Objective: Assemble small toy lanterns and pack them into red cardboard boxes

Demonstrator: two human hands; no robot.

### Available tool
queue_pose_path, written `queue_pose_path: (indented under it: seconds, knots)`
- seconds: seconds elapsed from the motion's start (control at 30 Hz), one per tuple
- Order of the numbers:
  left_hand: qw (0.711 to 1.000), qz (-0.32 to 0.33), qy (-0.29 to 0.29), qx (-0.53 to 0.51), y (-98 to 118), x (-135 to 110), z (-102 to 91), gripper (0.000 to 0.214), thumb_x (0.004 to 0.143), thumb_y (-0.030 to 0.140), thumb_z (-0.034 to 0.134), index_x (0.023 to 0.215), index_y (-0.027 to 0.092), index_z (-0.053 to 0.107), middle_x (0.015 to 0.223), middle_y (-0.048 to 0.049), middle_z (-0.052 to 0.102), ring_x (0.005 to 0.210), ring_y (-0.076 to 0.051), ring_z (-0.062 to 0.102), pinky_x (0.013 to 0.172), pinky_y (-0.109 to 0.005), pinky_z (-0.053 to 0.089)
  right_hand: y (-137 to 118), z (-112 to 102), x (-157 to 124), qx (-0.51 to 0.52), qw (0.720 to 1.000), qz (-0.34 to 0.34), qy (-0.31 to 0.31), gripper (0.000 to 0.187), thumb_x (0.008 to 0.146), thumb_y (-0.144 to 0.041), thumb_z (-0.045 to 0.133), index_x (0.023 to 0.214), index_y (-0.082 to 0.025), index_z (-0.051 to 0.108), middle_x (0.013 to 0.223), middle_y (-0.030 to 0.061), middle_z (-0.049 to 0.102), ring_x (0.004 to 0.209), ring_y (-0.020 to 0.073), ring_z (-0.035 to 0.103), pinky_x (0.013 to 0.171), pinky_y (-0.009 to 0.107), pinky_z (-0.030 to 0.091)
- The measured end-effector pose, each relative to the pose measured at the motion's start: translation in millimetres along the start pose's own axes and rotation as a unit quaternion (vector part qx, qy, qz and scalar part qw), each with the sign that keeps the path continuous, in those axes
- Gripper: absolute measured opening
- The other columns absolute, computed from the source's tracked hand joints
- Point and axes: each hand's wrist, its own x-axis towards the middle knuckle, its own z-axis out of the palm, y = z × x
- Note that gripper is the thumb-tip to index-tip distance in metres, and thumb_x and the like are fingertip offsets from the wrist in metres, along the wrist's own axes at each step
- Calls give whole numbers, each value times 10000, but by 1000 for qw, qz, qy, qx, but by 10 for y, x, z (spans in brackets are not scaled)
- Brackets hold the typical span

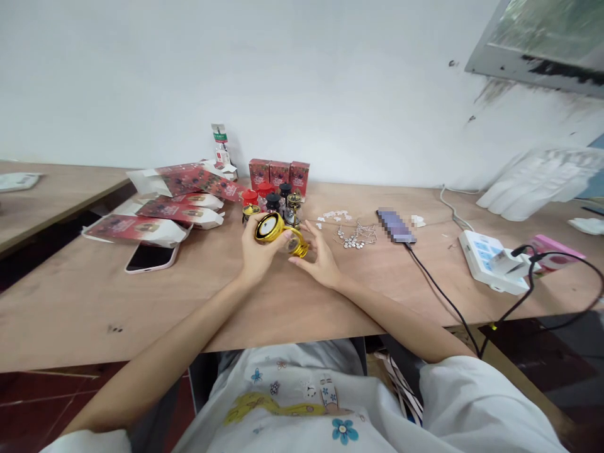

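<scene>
My left hand [257, 251] is closed around a small gold lantern [268, 228] lying tilted on its side. Its round base faces up toward me and shows a white disc. At the lantern's other end, my right hand [323, 259] cups the gold top, thumb below and fingers beyond it. Just behind my hands stand several small lanterns: black ones [272, 202], red ones [250, 197], and a bronze-coloured one [293, 207]. To the right lies a cluster of small silver discs with thin wires [353, 241], with small white pieces [336, 216] behind it.
Three red boxes [279, 172] stand by the wall. Flattened red-and-white cartons [136, 228] lie left, over a phone [151, 257]. A second phone [396, 226] with a black cable [441, 292] and a white power strip [491, 261] lie right, near white foam sleeves [533, 179].
</scene>
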Motion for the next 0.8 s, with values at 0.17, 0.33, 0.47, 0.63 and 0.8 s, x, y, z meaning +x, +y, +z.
queue_pose_path:
  seconds: [0.17, 0.33, 0.47, 0.63, 0.8]
  knots:
    - [961, -182, -11, -206, -91, 18, 95, 435, 591, 429, 778, 868, 181, 551, 875, -2, 607, 827, -143, 594, 781, -286, 486, 3, -43, 71, 156, 977, 80, 119, 552, 703, -403, 754, 1185, -273, 518, 1216, 54, 601, 1095, 208, 601, 912, 355, 537]
    - [934, -296, -109, -167, -102, 5, 84, 552, 579, 591, 748, 914, 173, 612, 881, -30, 647, 744, -145, 591, 631, -246, 454, 19, -66, 124, 203, 960, 119, 153, 495, 645, -464, 773, 1046, -245, 586, 1112, 39, 663, 1052, 211, 620, 921, 361, 522]
    - [903, -348, -233, -91, -189, -16, 76, 694, 655, 796, 521, 869, 149, 650, 738, -55, 664, 654, -144, 576, 579, -237, 417, 15, -60, 121, 178, 968, 120, 128, 486, 677, -567, 710, 1007, -225, 609, 1039, 47, 692, 972, 207, 641, 897, 361, 517]
    - [889, -343, -301, -28, -242, 14, 80, 730, 735, 806, 360, 857, 147, 650, 746, -75, 682, 644, -160, 593, 578, -254, 434, 28, -60, 122, 162, 974, 118, 110, 448, 736, -576, 650, 1013, -225, 616, 1035, 46, 694, 974, 206, 638, 897, 357, 503]
    - [929, -228, -241, 161, -223, 24, 33, 379, 820, 502, 459, 866, 157, 609, 836, -79, 674, 682, -181, 605, 633, -306, 477, 199, -148, 189, 128, 976, 137, 113, 401, 758, -477, 652, 1061, -218, 606, 1075, 55, 676, 990, 206, 624, 908, 352, 485]
